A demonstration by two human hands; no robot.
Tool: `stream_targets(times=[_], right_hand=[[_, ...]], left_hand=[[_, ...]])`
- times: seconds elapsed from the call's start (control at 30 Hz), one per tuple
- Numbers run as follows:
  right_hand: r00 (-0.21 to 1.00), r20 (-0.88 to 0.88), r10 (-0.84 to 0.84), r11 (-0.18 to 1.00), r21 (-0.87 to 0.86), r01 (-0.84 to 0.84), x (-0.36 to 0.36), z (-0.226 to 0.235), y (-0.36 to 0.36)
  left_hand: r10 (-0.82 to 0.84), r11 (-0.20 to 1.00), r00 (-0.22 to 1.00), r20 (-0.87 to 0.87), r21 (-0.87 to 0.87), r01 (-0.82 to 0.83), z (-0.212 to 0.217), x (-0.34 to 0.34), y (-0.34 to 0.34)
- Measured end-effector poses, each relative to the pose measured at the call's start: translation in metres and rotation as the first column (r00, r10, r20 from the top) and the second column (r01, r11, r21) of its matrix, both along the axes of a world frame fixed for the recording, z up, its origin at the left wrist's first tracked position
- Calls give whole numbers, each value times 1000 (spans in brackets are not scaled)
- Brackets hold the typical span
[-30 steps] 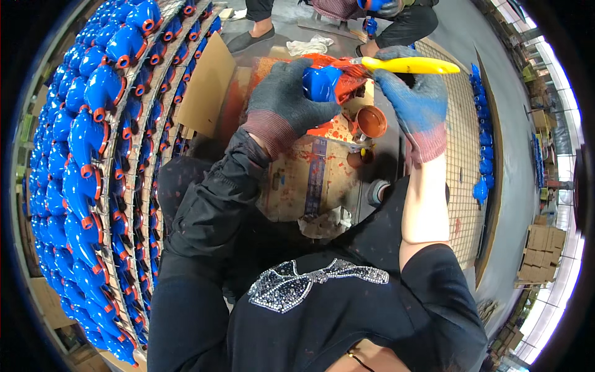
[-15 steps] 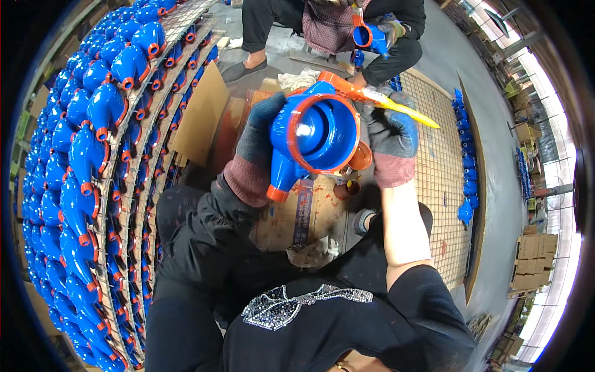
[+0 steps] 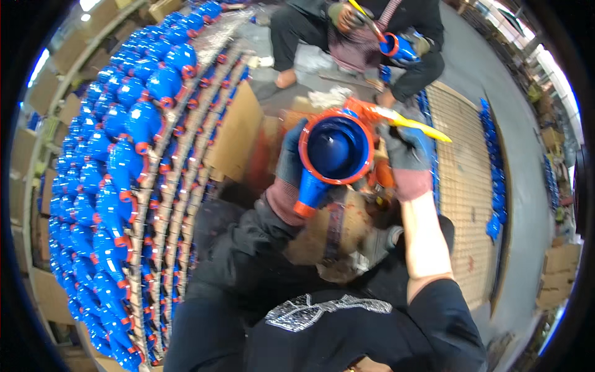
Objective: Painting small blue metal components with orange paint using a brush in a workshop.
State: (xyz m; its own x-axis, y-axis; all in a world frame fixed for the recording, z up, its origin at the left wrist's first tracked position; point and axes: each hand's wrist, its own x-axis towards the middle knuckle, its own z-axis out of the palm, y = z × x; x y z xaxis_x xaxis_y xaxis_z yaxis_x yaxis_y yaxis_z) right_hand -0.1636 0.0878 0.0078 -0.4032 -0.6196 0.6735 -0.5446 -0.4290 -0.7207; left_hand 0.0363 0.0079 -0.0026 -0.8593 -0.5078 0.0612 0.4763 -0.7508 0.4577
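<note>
My left hand (image 3: pixel 290 162), in a grey glove with a dark red cuff, grips the left side of a glossy blue pump housing (image 3: pixel 336 150). The housing's round mouth faces up at me, ringed in orange; its short outlet, tipped in orange, points down and left. In my right hand (image 3: pixel 407 149), gloved alike, is a paintbrush (image 3: pixel 429 129) with a yellow handle. Its orange-smeared end lies at the housing's far upper edge; the bristles cannot be made out. Below the right hand stands an orange-stained paint pot (image 3: pixel 382 175), partly hidden by the housing.
On my left rise stacked racks of blue housings (image 3: pixel 127 162) with orange rims. Upright beside them leans a cardboard sheet (image 3: pixel 238 133). Across from me a seated person (image 3: pixel 378 43) holds another blue housing and a brush. A wire mesh panel (image 3: pixel 465 204) lies at the right.
The whole view has shifted, so the scene sits further right and lower. The housing has turned so its mouth faces me more squarely. Both hands keep their hold.
</note>
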Motion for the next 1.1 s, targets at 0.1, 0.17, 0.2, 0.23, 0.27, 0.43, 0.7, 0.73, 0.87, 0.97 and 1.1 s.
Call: stream_targets(times=[0.1, 0.17, 0.2, 0.23, 0.27, 0.43, 0.7, 0.73, 0.87, 0.97, 1.1], right_hand=[[844, 537, 1, 979, 172, -110, -11, 17, 15], [921, 385, 64, 987, 111, -115, -14, 23, 23], [927, 366, 80, 992, 66, -112, -17, 26, 29], [938, 343, 54, 994, 70, -83, -20, 28, 32], [953, 301, 38, 996, 72, -62, -25, 30, 35], [995, 75, -61, 986, 158, 49, -46, 35, 42], [937, -331, 111, 990, -44, -133, -34, 37, 32], [945, -296, 139, 987, -37, -157, -31, 36, 30], [921, -365, 137, 988, -17, -154, -23, 32, 19], [894, -431, 121, 989, -22, -145, -19, 33, 15], [876, -452, 171, 975, -50, -216, -19, 39, 13]], left_hand=[[-2, 995, 1000, -2, 102, 2, 15, 5, -4], [-55, 990, 994, -91, 128, 66, 23, 7, -14], [18, 996, 998, -61, 92, -12, 24, 8, -17], [81, 994, 996, -46, 71, -77, 24, 8, -18], [168, 985, 985, -26, -38, -169, 24, 6, -23], [197, 976, 980, -36, -86, -199, 19, -1, -59], [225, 968, 974, 38, 109, -228, 14, -11, -89], [234, 964, 971, 56, 120, -239, 15, -13, -90], [257, 962, 952, 165, 49, -268, 19, -22, -98], [303, 953, 889, 342, -79, -294, 26, -22, -115], [449, 859, 766, 460, -460, -227, 39, -15, -156]])
